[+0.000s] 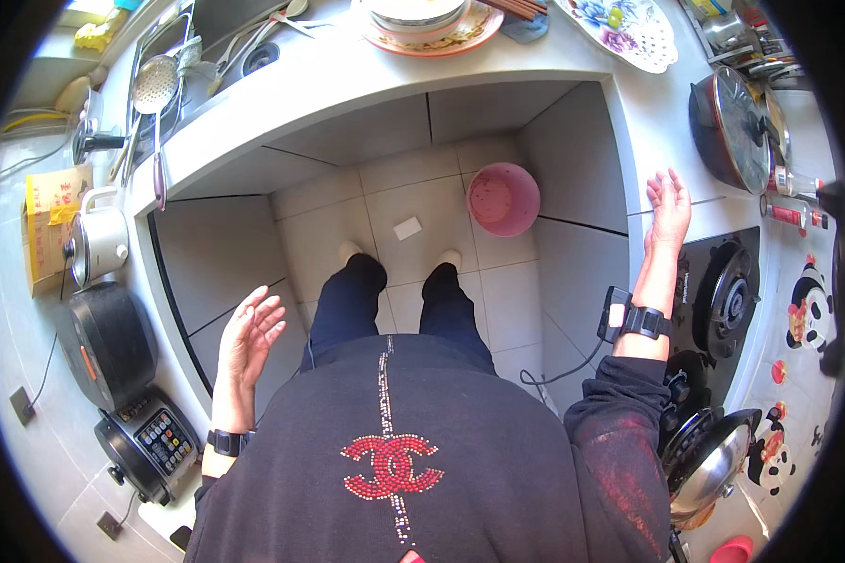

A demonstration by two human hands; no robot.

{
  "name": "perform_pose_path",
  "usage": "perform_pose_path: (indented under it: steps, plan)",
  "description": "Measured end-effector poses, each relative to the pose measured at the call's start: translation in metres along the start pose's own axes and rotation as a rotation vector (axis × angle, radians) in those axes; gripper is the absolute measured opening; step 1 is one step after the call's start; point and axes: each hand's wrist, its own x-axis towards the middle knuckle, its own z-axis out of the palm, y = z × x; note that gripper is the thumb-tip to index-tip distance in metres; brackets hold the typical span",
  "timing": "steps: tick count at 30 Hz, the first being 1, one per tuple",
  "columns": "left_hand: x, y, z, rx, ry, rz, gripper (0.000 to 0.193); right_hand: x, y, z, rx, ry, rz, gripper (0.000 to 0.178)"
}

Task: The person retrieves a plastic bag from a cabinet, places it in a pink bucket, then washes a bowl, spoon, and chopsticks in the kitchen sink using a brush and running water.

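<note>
My left hand (pixel 252 330) is raised at the left with the palm turned up and the fingers apart, holding nothing. It hangs in the air, nearest to the left counter with its rice cooker and pressure cooker. On the right, my right hand (pixel 668 208) is also empty, with its fingers loosely spread beside the right counter's edge, short of the gas burner (pixel 729 298). Black straps sit on both wrists; the right one carries a small device (pixel 614 313) with a cable. Below, a pink bucket (pixel 503 199) and a small white card-like piece (pixel 407 228) rest on the tiled floor.
The counter (pixel 253 113) curves around me on three sides. Stacked plates (pixel 422 19) and a floral tray (pixel 622 30) are at the front. A skimmer (pixel 155 86) lies front left. A lidded pot (pixel 730 129) stands right, a wok (pixel 714 469) nearer me. An electric pressure cooker (pixel 150 446) stands left.
</note>
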Motion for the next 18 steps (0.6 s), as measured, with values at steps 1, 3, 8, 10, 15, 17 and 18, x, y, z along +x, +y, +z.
perform_pose_path:
  steps: [1,3,8,10,15,17,18]
  plan:
    - [-0.001,0.000,-0.001,0.006,-0.004,-0.001,0.054,-0.003,0.001,-0.001,-0.035,0.003,-0.003,0.035]
    - [-0.002,-0.001,-0.006,0.007,-0.027,-0.012,0.055,-0.013,-0.001,0.000,-0.099,0.025,-0.013,0.035]
    - [0.003,-0.010,-0.041,0.000,-0.084,-0.052,0.052,-0.070,-0.008,0.022,-0.325,0.002,-0.132,0.028]
    - [0.016,-0.023,-0.063,0.051,-0.095,-0.110,0.047,-0.099,0.003,0.045,-0.325,-0.091,-0.153,0.024]
    - [0.092,-0.106,-0.123,0.711,-0.040,-0.307,0.042,-0.162,0.127,0.140,-0.450,-0.480,0.072,0.019]
    - [0.119,-0.147,-0.143,1.037,-0.156,-0.150,0.041,-0.183,0.205,0.175,-0.639,-0.613,-0.113,0.021]
    - [0.130,-0.169,-0.150,1.160,-0.188,-0.104,0.042,-0.196,0.244,0.188,-0.709,-0.662,-0.076,0.023]
